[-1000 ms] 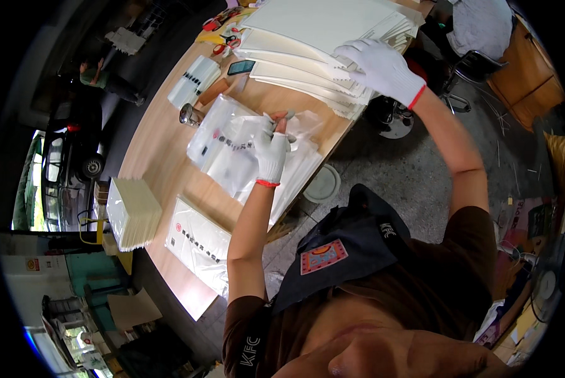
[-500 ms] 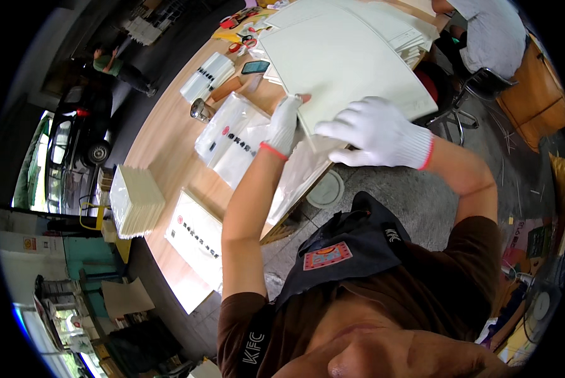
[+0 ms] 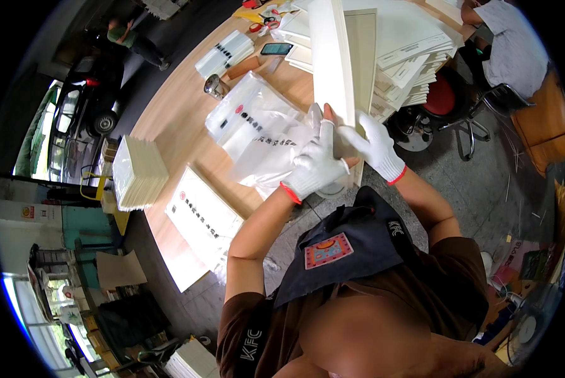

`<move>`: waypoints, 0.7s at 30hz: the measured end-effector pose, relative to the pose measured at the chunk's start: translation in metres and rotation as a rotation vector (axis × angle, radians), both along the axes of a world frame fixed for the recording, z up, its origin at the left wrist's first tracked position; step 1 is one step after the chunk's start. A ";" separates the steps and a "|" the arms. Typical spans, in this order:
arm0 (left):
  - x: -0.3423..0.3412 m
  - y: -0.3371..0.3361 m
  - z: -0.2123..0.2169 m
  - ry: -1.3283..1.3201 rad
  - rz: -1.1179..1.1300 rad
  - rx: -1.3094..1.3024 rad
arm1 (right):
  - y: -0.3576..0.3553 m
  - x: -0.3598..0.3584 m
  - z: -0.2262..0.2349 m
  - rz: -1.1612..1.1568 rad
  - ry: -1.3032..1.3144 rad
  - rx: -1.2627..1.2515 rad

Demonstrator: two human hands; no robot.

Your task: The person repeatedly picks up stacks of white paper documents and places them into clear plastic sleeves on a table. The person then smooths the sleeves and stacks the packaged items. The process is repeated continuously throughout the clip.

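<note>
Evidently, both hands meet at the near end of the tall, cream-white bundle of flat sheets (image 3: pixel 334 63), which lies ahead of them, its long axis running away from the fingertips. The left hand (image 3: pixel 314 164), in a white knit glove with some bare fingertips, is spread: its index finger points ahead to the bundle's lower end, while its thumb stands out toward the other side. The right hand (image 3: pixel 378 151), in a matching red-cuffed glove, is just beside that end, its thumb and fingers parted in a V; whether it grips the sheets cannot be told. Neither hand is plainly nearer.

Just right of the bundle, ahead of the right hand, is a narrow greyish-cream panel (image 3: pixel 363 53). Farther to that side lie fanned stacks of white sheets (image 3: pixel 415 69) on the pale wood-grained table (image 3: pixel 295 88). Left of the left hand, reaching close to its fingers, is a layer of clear plastic bags with dark lettering (image 3: pixel 235 123). Beyond those, farther from the hand, stands a small shiny cylindrical cup (image 3: pixel 215 87); well to its left is a tall plastic-wrapped cream stack (image 3: pixel 137 173).
</note>
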State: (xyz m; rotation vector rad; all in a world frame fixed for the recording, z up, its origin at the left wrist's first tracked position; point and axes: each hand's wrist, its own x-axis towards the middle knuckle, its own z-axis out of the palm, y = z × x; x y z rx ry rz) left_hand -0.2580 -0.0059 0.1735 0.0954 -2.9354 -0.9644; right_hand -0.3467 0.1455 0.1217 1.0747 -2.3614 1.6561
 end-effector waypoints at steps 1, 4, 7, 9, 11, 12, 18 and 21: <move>0.002 -0.001 -0.009 0.001 -0.044 0.116 | 0.004 -0.007 -0.015 -0.018 0.117 0.050; 0.008 -0.044 -0.013 0.084 0.052 1.141 | 0.021 -0.004 0.013 -0.034 0.218 0.299; 0.013 -0.114 -0.006 0.287 0.269 1.365 | 0.032 -0.003 0.029 0.061 0.459 0.486; 0.023 -0.132 0.014 0.326 0.310 1.320 | 0.035 -0.005 0.031 0.183 0.595 0.645; 0.041 -0.131 0.026 0.303 0.239 0.970 | 0.028 -0.007 0.029 0.271 0.662 0.721; 0.050 -0.128 0.030 0.288 0.203 0.794 | 0.023 -0.008 0.028 0.313 0.696 0.759; 0.063 -0.032 -0.008 0.310 -0.254 -0.089 | -0.012 -0.007 0.015 0.544 0.625 0.942; 0.102 -0.012 -0.052 0.198 0.079 0.352 | -0.020 -0.019 0.026 0.713 0.284 0.940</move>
